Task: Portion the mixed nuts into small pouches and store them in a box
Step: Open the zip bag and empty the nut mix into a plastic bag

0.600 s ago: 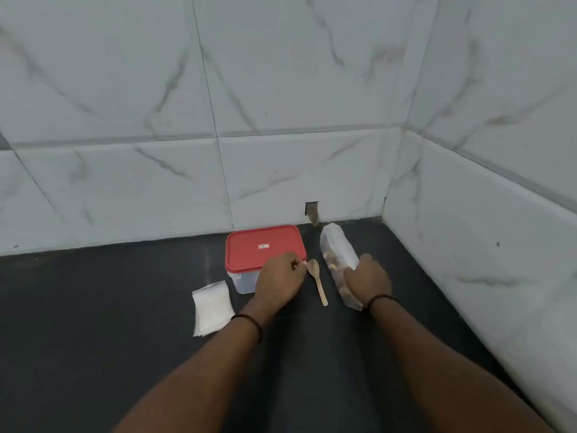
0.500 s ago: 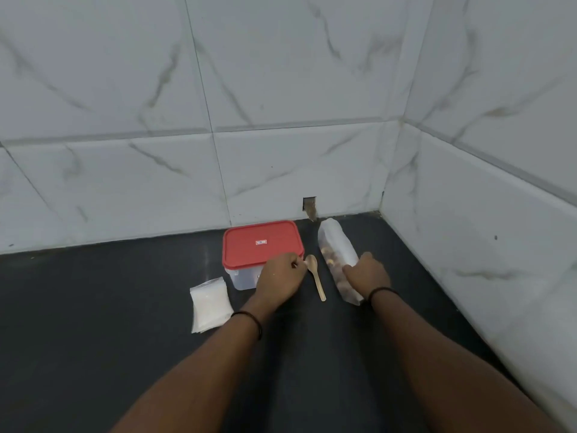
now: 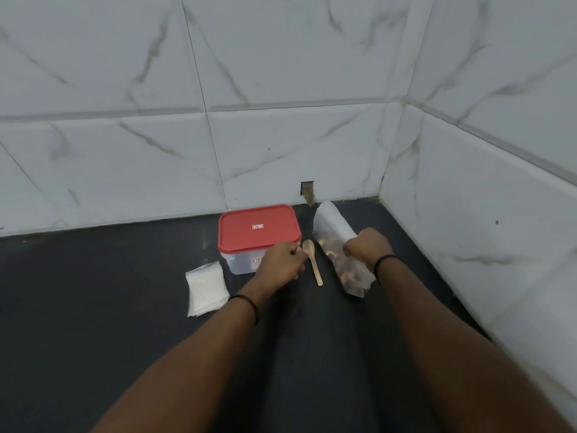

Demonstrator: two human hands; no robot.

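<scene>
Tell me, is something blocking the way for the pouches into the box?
Yes. The red lid is on the box, closing it. The stack of pouches lies left of it on the counter.

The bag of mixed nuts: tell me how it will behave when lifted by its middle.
The bag of mixed nuts looks like thin clear plastic, so it will probably flop rather than stay stiff. The nuts lie in its lower half, so that end likely sags and pulls down. The right hand already grips it mid-length; the empty upper part may fold over.
</scene>
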